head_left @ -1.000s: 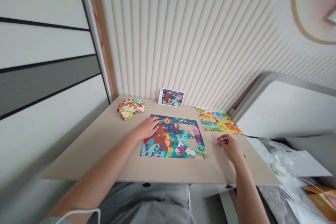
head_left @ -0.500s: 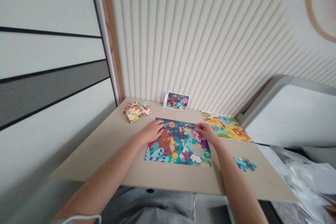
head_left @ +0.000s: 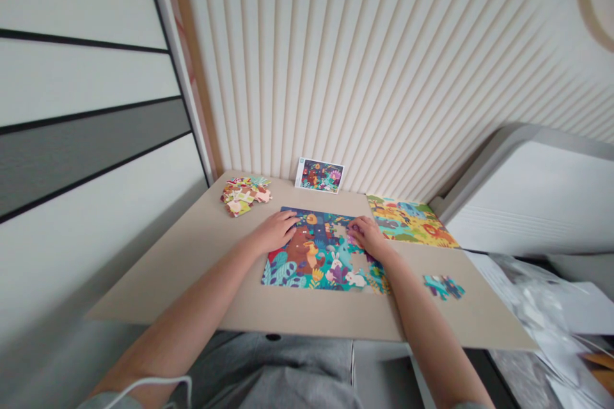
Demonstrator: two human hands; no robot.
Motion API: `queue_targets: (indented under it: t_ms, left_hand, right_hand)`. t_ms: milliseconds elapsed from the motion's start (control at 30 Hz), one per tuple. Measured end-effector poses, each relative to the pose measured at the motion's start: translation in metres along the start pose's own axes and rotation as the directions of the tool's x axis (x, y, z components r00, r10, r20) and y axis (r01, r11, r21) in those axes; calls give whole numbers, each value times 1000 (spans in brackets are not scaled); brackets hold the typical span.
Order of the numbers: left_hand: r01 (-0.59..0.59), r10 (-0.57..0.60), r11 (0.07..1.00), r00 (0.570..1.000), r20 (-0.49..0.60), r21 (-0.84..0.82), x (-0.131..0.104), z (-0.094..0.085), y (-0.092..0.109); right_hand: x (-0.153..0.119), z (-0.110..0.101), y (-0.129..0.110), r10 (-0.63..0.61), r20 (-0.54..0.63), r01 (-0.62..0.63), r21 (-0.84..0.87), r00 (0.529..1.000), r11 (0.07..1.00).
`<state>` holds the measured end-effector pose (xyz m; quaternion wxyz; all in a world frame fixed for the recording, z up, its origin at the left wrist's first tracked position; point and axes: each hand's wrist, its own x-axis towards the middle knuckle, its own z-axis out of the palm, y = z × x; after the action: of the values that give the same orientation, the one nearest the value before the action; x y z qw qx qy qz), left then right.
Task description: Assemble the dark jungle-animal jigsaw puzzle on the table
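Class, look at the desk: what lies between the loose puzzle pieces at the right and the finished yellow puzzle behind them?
Nothing: the head view shows only bare table between the loose pieces and the yellow puzzle.

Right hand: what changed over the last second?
The right hand moved from the bare table at the right, where it pinched a small purple piece, left onto the colourful forest jigsaw puzzle, and now rests by its upper right gap; the piece is hidden. The left hand stayed on the puzzle's upper left. The loose piece pile, reference card and yellow puzzle kept their places.
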<state>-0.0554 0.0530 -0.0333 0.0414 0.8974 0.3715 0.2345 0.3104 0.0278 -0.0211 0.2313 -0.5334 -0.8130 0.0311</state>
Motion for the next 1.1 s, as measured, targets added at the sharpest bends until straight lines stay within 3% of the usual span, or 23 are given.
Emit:
queue_targets:
  t_ms: [200, 467, 633, 800, 900, 967, 1100]
  left_hand:
    - [23, -24, 999, 1000, -16, -34, 0, 2, -1]
    - [13, -13, 1000, 1000, -4, -28, 1, 2, -1]
    - [20, -20, 1000, 1000, 7, -20, 0, 7, -6]
    - [12, -12, 999, 1000, 5, -34, 1, 11, -11]
    - [1, -1, 999, 1000, 3, -45, 1, 12, -12]
    - [3, -3, 999, 1000, -1, -44, 2, 12, -12]
    - [12, -12, 999, 1000, -2, -35, 3, 12, -10]
  right_hand:
    - [-8, -7, -19, 90, 8, -88, -92, 996, 992]
    - [-39, -15, -38, 57, 87, -43, -153, 995, 987]
    - [-56, -9, -53, 46, 28, -41, -152, 999, 987]
    - [-67, -30, -56, 139, -100, -157, -206, 985, 966]
    - [-95, -55, -38, 304, -176, -345, -308, 936, 887]
    - [-123, -73, -20, 455, -206, -499, -402, 866, 768]
    - [-177, -97, 13, 712, -139, -678, -473, 689, 563]
